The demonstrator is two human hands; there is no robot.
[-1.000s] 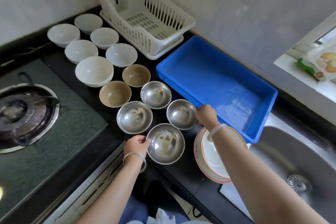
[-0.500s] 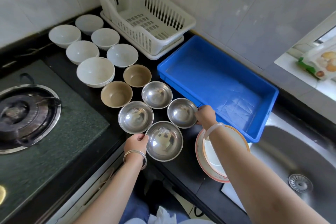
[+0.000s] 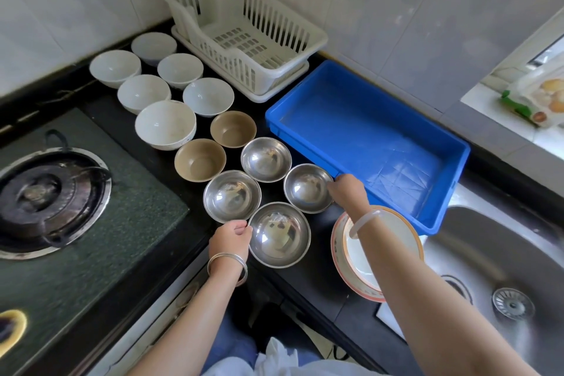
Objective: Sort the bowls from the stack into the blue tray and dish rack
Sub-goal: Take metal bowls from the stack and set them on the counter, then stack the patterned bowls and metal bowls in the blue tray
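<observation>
1. Left hand (image 3: 230,239): lower centre of the frame. The fingers are curled together and grip the left rim of the front steel bowl (image 3: 279,235). Metal bangles (image 3: 227,262) sit on the wrist.
2. Right hand (image 3: 348,192): centre right. The fingers are curled and clamped on the right rim of the right steel bowl (image 3: 308,188), just beside the near wall of the blue tray (image 3: 351,137). A pale bangle (image 3: 364,220) sits on the wrist.
3. It cannot be told whether either gripped bowl is off the black counter (image 3: 308,281).
4. Steel group, centre of the frame: the left steel bowl (image 3: 232,195) and rear steel bowl (image 3: 265,159) stand upright, close against the two gripped bowls.
5. Above and left of these are one tan bowl (image 3: 200,159) and a second tan bowl (image 3: 233,128). Next come a large white bowl (image 3: 165,123) and the smaller white bowls (image 3: 208,96), which run towards the upper left.
6. Dish rack (image 3: 244,30): white, top centre, against the tiled wall. The blue tray lies to its lower right.
7. Stacked plates (image 3: 403,232): under the right forearm, below the tray.
8. Sink (image 3: 503,268): lower right. Gas burner (image 3: 52,201): left edge.
</observation>
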